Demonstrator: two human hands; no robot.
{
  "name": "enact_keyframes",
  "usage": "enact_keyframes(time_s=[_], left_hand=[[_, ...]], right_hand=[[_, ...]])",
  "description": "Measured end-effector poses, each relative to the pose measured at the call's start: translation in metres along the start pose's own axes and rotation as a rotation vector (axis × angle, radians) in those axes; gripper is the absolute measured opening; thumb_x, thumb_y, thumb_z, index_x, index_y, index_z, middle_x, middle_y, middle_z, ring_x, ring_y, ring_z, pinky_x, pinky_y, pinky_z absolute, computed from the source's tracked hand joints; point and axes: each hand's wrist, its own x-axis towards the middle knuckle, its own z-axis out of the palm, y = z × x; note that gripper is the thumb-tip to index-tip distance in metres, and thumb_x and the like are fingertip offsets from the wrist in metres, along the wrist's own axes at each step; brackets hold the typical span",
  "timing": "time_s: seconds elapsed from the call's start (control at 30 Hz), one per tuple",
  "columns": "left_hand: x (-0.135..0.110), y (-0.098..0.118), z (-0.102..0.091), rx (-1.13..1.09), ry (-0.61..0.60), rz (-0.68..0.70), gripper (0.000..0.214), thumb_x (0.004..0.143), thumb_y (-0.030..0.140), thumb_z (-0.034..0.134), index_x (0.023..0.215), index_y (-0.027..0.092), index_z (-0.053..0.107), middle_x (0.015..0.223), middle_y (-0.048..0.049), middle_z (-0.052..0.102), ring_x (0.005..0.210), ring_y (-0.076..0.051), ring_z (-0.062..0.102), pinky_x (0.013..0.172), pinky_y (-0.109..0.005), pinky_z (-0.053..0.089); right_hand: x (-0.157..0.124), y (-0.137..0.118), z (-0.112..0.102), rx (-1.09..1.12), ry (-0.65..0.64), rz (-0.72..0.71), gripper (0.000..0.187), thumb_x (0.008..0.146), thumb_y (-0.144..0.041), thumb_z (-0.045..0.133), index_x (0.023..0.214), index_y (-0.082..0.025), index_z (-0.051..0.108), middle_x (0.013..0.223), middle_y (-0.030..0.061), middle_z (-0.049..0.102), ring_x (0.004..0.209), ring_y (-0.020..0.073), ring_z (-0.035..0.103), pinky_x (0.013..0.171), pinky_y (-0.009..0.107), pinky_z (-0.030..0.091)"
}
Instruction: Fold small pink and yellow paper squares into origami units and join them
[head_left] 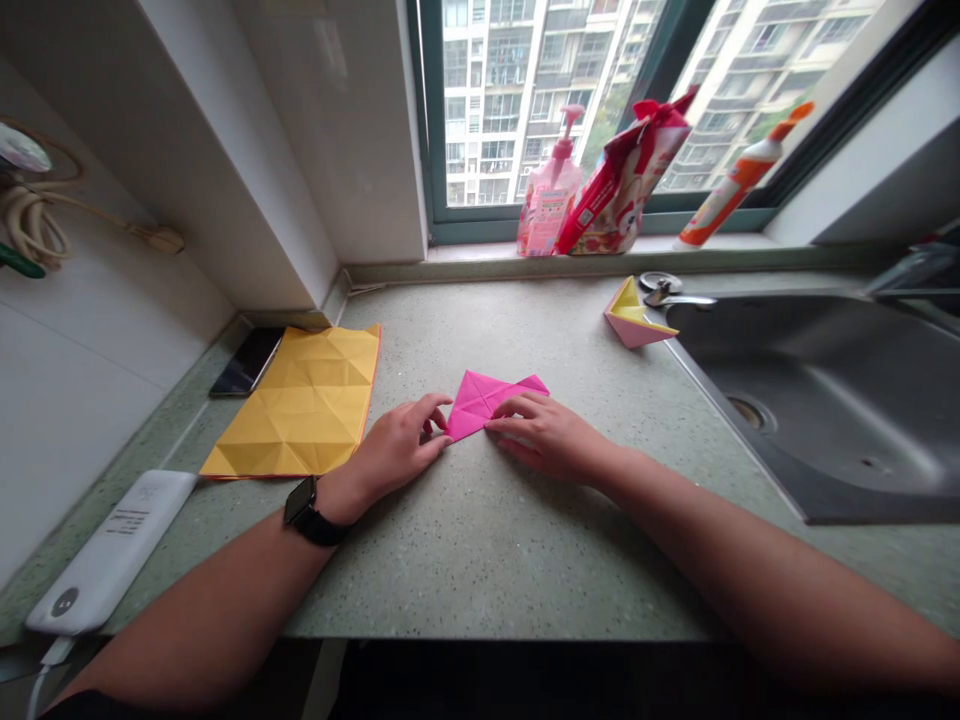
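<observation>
A folded sheet of pink paper [476, 398] with crossing creases lies on the counter in front of me. My left hand [405, 440] is at its lower left corner, the fingers curled and the thumb close to the tip. From the other side my right hand [551, 435] grips the paper's lower right part, its fingers bent over the near edge and covering some of it. One pink flap sticks out beyond the right fingers. Left of my left hand is a stack of creased yellow paper [307, 395] with orange showing at its edge.
A folded yellow-and-pink paper piece [637, 325] stands beside the steel sink [840, 400]. On the left lie a phone [246, 362] and a white power bank [112, 550] with a cable. A pump bottle [549, 205], a red bag [626, 185] and an orange-white bottle [739, 185] line the windowsill.
</observation>
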Motion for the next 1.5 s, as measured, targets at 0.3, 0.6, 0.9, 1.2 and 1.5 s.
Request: enact_keyframes(time_s=[0.3,0.6,0.9,1.2,1.5], left_hand=[[0.001,0.002,-0.002,0.091,-0.056,0.072,0.011,0.106,0.024,0.065,0.114,0.021,0.073,0.106,-0.0064,0.078,0.097,-0.022,0.073,0.095,-0.04,0.06],[0.003,-0.003,-0.002,0.189,-0.087,0.144,0.011,0.105,0.021,0.068,0.114,0.02,0.074,0.116,-0.0088,0.078,0.11,-0.027,0.071,0.103,-0.044,0.058],[0.003,-0.004,0.0,0.194,-0.065,0.14,0.022,0.105,0.022,0.068,0.127,0.02,0.073,0.123,-0.0099,0.08,0.115,-0.028,0.072,0.105,-0.046,0.058],[0.0,0.007,-0.01,0.245,-0.172,0.174,0.022,0.11,0.024,0.058,0.119,0.021,0.077,0.112,-0.0095,0.081,0.106,-0.027,0.071,0.101,-0.045,0.057],[-0.012,0.02,-0.027,0.3,-0.301,0.168,0.025,0.108,0.022,0.054,0.106,0.024,0.079,0.084,-0.0049,0.073,0.08,-0.024,0.067,0.079,-0.034,0.054]], right_hand=[[0.001,-0.001,-0.001,0.02,0.003,0.008,0.027,0.104,-0.024,0.068,0.128,-0.027,0.081,0.122,0.0123,0.076,0.111,0.0279,0.069,0.099,0.048,0.062],[0.002,-0.007,0.003,0.044,0.022,-0.036,0.026,0.107,-0.024,0.063,0.127,-0.026,0.08,0.12,0.0112,0.076,0.108,0.0253,0.068,0.096,0.043,0.06],[0.013,-0.03,0.013,-0.036,-0.024,-0.009,0.041,0.105,-0.034,0.071,0.146,-0.031,0.073,0.133,0.0134,0.071,0.118,0.0314,0.064,0.105,0.052,0.057],[0.018,-0.037,0.011,-0.077,-0.062,0.039,0.04,0.105,-0.038,0.073,0.144,-0.032,0.075,0.13,0.0137,0.071,0.118,0.0326,0.063,0.105,0.052,0.056],[0.018,-0.038,0.01,-0.082,-0.065,0.035,0.037,0.104,-0.037,0.073,0.14,-0.032,0.077,0.129,0.0133,0.072,0.116,0.032,0.064,0.102,0.051,0.057]])
